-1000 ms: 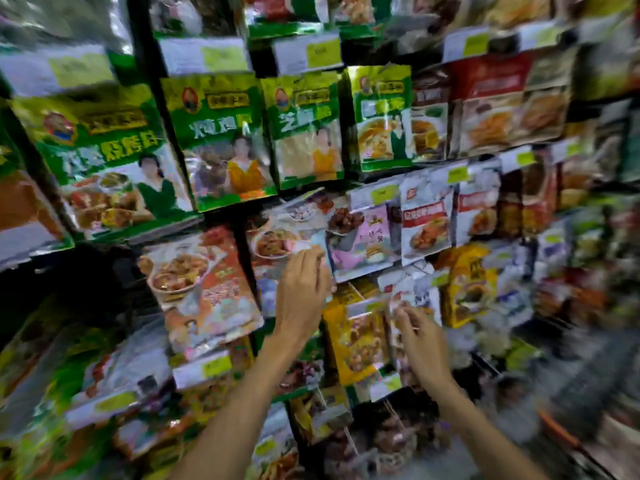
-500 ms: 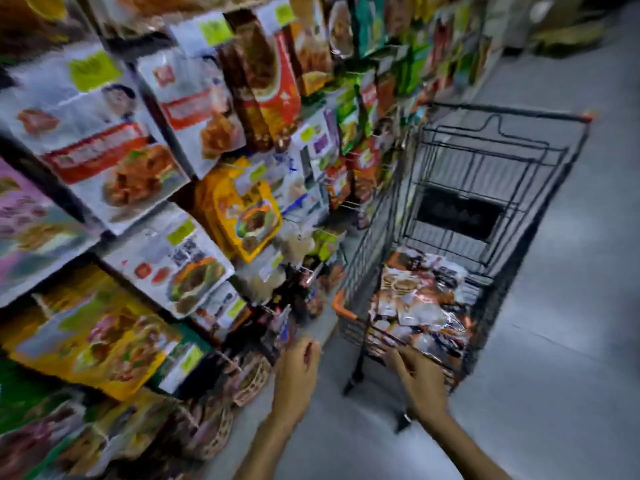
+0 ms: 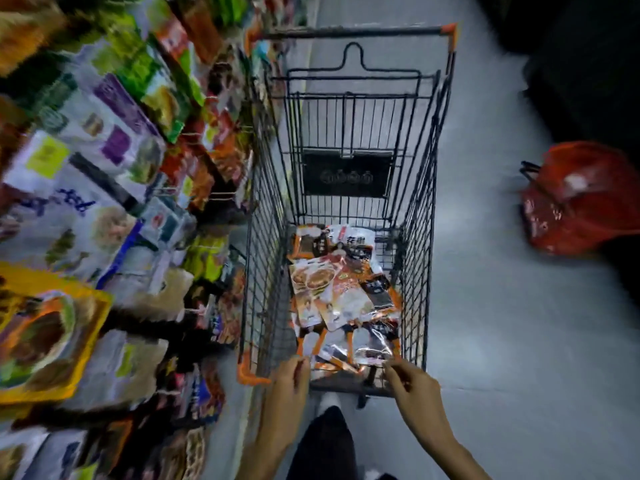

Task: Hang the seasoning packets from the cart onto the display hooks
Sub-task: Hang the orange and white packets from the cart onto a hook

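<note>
1. Left hand [image 3: 290, 380] and right hand [image 3: 412, 386] hover loosely curled and empty over the cart's [image 3: 266, 237] near edge, apparently poised to pick.
2. Seasoning packets [image 3: 332, 292] lie heaped at the cart's near end, within reach.
3. Blurred display rack [image 3: 114, 188] stands just left of the cart.

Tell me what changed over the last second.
Both hands left the packets hanging on the display and came down to the near end of the cart: the left hand is at its rim, and the right hand is just over the seasoning packets. Neither plainly holds a packet. The pile lies as before, and the cart stays beside the display.
</note>
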Motion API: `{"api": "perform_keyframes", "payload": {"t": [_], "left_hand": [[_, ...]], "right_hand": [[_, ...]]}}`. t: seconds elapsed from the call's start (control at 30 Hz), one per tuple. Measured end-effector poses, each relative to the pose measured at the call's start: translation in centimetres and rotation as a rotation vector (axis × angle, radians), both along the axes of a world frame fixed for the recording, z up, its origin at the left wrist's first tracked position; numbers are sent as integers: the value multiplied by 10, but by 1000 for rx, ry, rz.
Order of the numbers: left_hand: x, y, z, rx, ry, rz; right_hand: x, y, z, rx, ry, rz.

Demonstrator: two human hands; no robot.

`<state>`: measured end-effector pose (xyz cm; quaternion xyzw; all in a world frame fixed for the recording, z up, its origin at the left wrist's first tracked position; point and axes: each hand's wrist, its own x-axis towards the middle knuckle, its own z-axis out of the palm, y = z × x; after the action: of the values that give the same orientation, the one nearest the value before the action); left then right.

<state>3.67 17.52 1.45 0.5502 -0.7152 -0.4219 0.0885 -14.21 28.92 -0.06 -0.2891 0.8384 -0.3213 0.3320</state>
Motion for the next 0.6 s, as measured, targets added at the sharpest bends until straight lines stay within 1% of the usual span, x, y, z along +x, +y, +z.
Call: {"api": "perform_keyframes", "payload": {"t": [0.13, 0.3, 0.4, 0.5, 0.6], "left_hand": [[-33, -61, -23, 50, 2, -58], [-72, -125, -69, 80, -60, -103], [-92, -151, -108, 123, -66, -76], [-107, -172, -153, 216, -116, -11], [-114, -188, -193, 261, -150, 85]], "right_hand": [[-12, -48, -27, 54, -56, -59], [-39, -113, -72, 87, -36, -86], [-59, -149, -103, 103, -35, -116], [-77, -182, -139, 113, -27, -166], [-86, -207, -179, 200, -57, -127]]}}
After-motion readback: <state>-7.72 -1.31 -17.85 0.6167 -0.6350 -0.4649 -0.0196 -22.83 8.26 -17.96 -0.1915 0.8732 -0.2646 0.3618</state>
